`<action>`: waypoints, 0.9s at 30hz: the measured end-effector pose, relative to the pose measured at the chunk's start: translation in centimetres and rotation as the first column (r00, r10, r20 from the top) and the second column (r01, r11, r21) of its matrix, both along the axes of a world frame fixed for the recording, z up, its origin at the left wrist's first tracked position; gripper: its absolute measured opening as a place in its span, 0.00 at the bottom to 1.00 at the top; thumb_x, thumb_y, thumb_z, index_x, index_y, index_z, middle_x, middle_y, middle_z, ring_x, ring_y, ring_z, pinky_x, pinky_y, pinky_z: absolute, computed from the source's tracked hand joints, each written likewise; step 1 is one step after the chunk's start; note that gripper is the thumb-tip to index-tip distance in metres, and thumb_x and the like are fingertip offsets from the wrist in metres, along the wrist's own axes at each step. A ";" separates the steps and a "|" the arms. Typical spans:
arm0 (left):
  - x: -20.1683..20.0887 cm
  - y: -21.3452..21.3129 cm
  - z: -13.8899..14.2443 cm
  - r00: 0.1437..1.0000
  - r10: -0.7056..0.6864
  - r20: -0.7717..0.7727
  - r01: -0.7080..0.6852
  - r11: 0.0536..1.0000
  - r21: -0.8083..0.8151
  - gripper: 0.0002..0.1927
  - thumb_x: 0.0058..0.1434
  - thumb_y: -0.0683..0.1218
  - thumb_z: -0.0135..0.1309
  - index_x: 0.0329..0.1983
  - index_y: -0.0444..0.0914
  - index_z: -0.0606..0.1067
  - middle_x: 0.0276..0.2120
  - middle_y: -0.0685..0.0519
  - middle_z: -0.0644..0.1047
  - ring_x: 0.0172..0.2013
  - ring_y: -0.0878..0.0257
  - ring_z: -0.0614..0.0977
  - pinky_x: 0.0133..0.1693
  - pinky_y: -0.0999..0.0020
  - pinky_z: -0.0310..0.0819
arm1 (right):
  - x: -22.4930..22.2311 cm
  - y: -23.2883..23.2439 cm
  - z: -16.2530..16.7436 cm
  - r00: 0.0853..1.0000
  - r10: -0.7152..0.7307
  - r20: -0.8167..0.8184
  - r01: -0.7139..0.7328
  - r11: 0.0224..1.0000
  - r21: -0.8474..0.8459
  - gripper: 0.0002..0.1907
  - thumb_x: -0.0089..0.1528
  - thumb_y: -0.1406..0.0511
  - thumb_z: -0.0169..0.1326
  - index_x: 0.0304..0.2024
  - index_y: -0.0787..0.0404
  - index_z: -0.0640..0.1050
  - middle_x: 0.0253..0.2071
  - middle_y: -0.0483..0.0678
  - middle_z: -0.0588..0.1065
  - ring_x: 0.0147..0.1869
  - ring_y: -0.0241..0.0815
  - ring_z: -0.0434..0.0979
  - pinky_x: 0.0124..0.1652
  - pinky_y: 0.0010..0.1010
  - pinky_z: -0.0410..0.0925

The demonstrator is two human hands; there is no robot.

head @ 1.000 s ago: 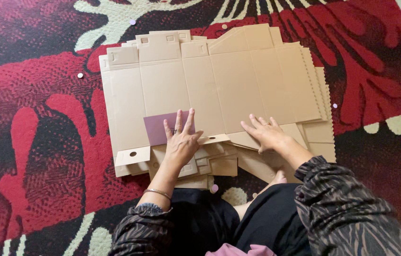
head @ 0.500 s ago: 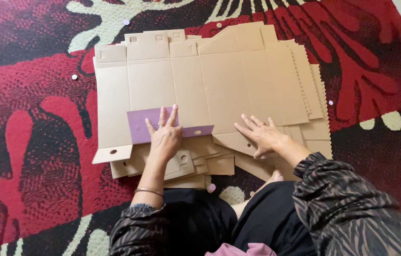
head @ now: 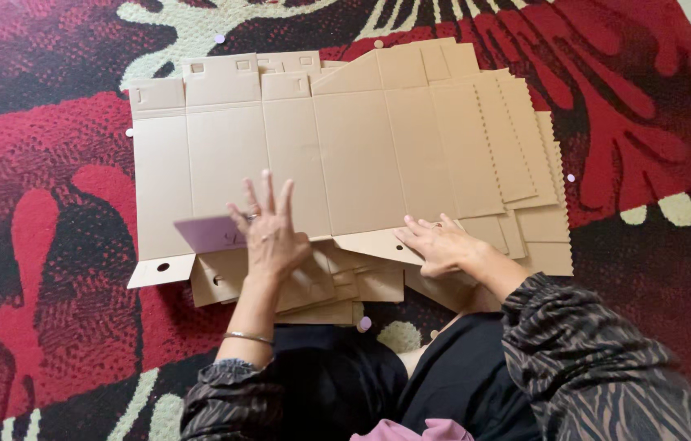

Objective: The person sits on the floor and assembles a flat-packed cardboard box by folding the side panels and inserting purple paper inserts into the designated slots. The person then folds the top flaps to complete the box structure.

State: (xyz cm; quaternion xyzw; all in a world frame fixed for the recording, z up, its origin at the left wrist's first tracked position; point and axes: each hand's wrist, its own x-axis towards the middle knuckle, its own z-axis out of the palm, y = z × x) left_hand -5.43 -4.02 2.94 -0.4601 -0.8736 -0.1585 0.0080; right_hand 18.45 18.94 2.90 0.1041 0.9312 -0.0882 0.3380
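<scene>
A stack of flat, unfolded brown cardboard box blanks [head: 345, 147] lies on the carpet in front of me. My left hand [head: 268, 233] rests palm down, fingers spread, on the near edge of the top blank, partly over a purple paper label [head: 211, 234]. My right hand [head: 441, 242] presses flat on a near flap of the stack, fingers pointing left. A thin bangle [head: 247, 336] is on my left wrist. Both hands touch cardboard without gripping it.
A red, black and cream patterned carpet [head: 43, 245] surrounds the stack. Small pale paper dots [head: 364, 323] lie scattered on it. My knees in dark clothing [head: 345, 384] sit just below the stack's near edge.
My left hand slid a little further up onto the top blank, and the purple label now shows to its left. My right hand stayed on the near flap.
</scene>
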 end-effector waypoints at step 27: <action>4.7 9.6 -2.0 0.989 0.081 0.128 -0.075 0.996 -0.052 0.06 0.61 0.40 0.51 0.38 0.42 0.77 0.37 0.48 0.80 0.41 0.51 0.84 0.40 0.57 0.78 | -6.3 0.1 -2.0 0.591 0.079 -0.803 0.435 0.807 0.400 0.26 0.52 0.58 0.66 0.51 0.48 0.73 0.53 0.43 0.70 0.59 0.46 0.70 0.58 0.42 0.63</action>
